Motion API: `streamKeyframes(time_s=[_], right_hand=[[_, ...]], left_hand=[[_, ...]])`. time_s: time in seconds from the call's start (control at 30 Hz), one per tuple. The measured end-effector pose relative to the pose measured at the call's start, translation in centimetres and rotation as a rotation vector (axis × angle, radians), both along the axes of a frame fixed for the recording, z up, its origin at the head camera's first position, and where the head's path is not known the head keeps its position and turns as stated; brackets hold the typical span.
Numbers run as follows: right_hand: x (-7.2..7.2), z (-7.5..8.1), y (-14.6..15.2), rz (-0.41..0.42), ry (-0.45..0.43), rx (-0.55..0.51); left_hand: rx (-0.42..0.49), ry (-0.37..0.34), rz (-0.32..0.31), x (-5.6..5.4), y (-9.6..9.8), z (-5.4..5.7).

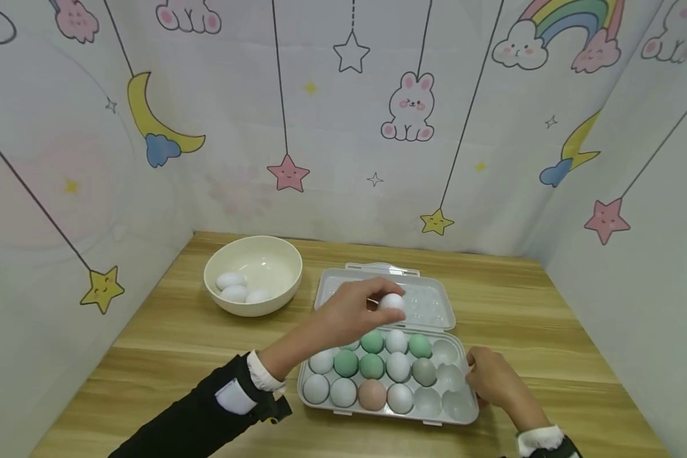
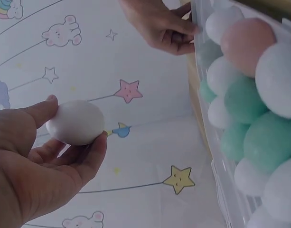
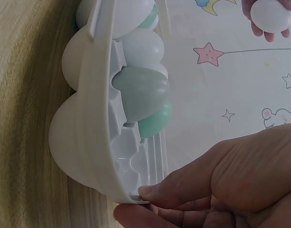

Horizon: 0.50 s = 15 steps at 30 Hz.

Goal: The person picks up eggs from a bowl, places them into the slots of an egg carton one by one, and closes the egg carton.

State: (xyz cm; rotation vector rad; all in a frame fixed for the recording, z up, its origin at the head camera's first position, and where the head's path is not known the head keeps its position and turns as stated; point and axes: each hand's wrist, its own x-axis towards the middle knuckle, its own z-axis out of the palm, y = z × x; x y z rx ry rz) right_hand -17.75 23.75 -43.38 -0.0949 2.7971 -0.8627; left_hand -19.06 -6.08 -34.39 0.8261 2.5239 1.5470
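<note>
My left hand (image 1: 349,310) pinches a white egg (image 1: 392,303) between thumb and fingers, up over the back of the egg carton (image 1: 464,413). In the left wrist view the egg (image 2: 78,122) sits at the fingertips. White, green, grey-green and pinkish eggs stand in the carton's cups, from its left end past the middle; one is a pinkish egg (image 1: 372,395) in the front row. With thumb above and fingers below, my right hand (image 3: 226,185) grips the rim at the carton's right end.
A cream bowl (image 1: 280,267) with three white eggs (image 1: 233,292) stands at the back left of the wooden table (image 1: 177,381). The carton's clear lid (image 1: 435,305) lies open behind it. Behind and beside the table hangs a printed cloth (image 1: 343,127).
</note>
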Motion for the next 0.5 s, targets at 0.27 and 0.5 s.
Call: streamKeyframes(time_s=[0.27, 0.5], right_hand=[[-0.1, 0.0, 0.2, 0.004, 0.004, 0.006], [0.1, 0.0, 0.2, 0.000, 0.009, -0.019]], left_hand=[[-0.003, -0.040, -0.099, 1.3, 3.5, -2.6], [-0.121, 0.073, -0.107, 2.2, 5.4, -5.1]])
